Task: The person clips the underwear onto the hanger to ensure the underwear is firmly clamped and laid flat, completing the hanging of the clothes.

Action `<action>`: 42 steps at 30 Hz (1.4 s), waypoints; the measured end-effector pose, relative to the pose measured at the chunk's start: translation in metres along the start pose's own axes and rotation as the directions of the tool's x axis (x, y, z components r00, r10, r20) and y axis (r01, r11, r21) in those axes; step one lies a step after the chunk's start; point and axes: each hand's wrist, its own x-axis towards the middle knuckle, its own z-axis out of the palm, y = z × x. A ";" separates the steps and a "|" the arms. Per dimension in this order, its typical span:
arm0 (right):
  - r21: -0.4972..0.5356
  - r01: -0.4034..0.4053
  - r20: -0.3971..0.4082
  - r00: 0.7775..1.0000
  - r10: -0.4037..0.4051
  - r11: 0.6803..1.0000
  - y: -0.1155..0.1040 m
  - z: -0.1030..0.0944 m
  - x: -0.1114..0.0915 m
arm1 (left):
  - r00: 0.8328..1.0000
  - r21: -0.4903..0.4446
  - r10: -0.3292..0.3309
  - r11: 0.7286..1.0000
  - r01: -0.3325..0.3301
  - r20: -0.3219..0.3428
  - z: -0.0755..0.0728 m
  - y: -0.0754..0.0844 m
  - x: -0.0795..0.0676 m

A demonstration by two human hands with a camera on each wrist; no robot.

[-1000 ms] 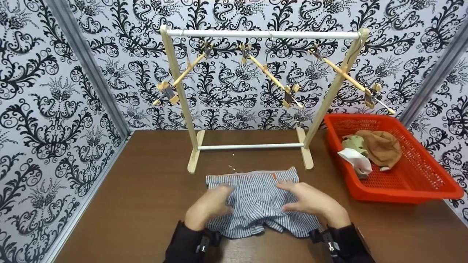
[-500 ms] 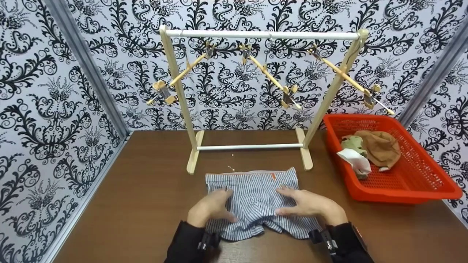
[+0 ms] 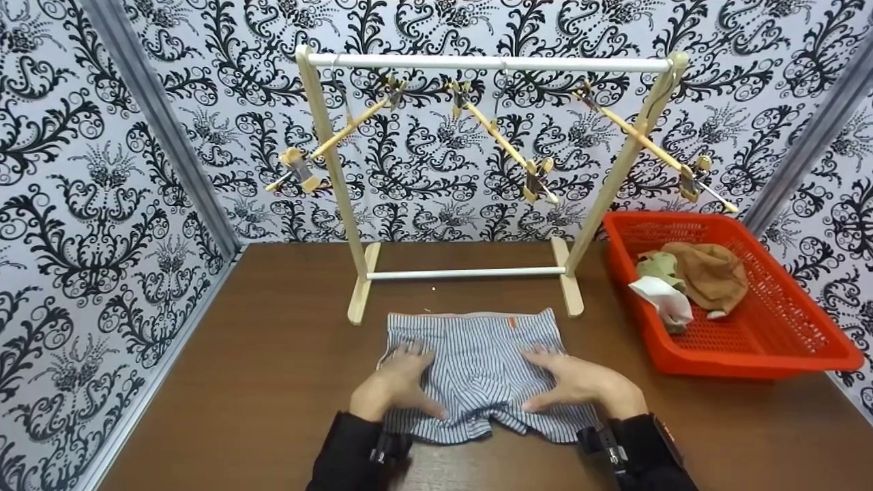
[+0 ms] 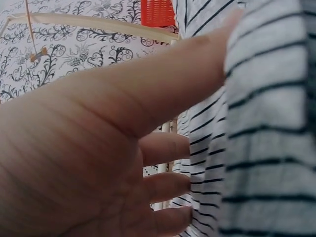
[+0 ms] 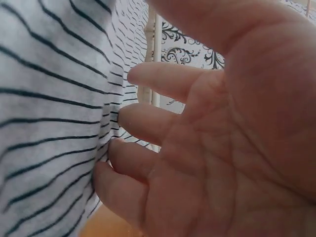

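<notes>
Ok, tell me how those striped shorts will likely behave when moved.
The striped shorts will probably hang limp if lifted, since their cloth is visibly wrinkled. They look light, being only thin-looking fabric. Pushed, they may bunch rather than roll, lying spread on the table.

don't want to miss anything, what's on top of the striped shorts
The left hand and right hand touch the striped shorts from above; a small orange patch shows at the waistband. Whatever lies beneath the hands is hidden in the head view.
</notes>
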 end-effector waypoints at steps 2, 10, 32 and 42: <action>0.006 -0.022 -0.001 1.000 0.022 1.000 0.000 0.000 0.000 | 1.000 0.004 0.005 1.000 -0.005 0.001 0.001 -0.001 0.001; -0.001 -0.064 0.017 0.998 0.064 0.998 0.005 0.000 0.000 | 0.999 0.013 0.038 0.999 -0.038 -0.009 0.006 -0.010 0.009; -0.082 -0.182 0.049 0.981 0.186 0.980 -0.005 0.007 -0.002 | 0.999 0.098 -0.011 0.995 0.006 0.052 0.011 -0.003 0.005; -0.049 -0.123 0.047 0.991 0.125 0.991 0.001 0.003 -0.001 | 0.996 0.125 -0.065 0.991 0.056 0.066 0.014 0.006 0.003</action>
